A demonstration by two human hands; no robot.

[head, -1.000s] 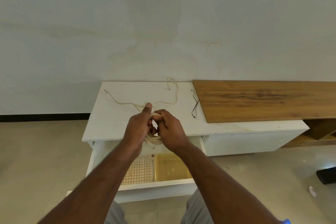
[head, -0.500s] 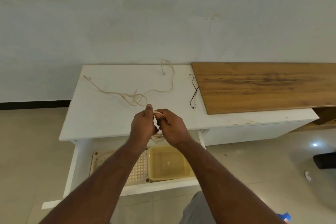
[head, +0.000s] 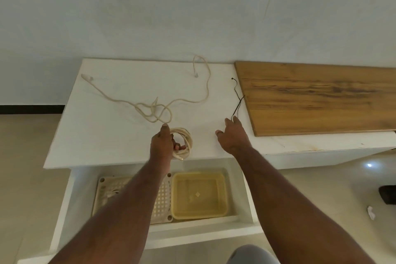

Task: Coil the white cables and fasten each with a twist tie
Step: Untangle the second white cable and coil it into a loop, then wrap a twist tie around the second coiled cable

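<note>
One coil [head: 182, 143] gripped in left hand [head: 161, 146]; right hand [head: 232, 137], fingers spread, reaches far right for tie [head: 236, 103]. Cable looks light and springy, so likely best pinched across all loops; tie thin, pick by its near end.

Dim, even light — soft focus, edges bowed by wide-angle lens.

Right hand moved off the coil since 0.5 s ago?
Yes. The right hand has left the coiled cable and reached right, toward the black twist tie beside the wooden board.

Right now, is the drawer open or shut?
Open: the drawer is pulled out, showing a yellow tub inside.
</note>
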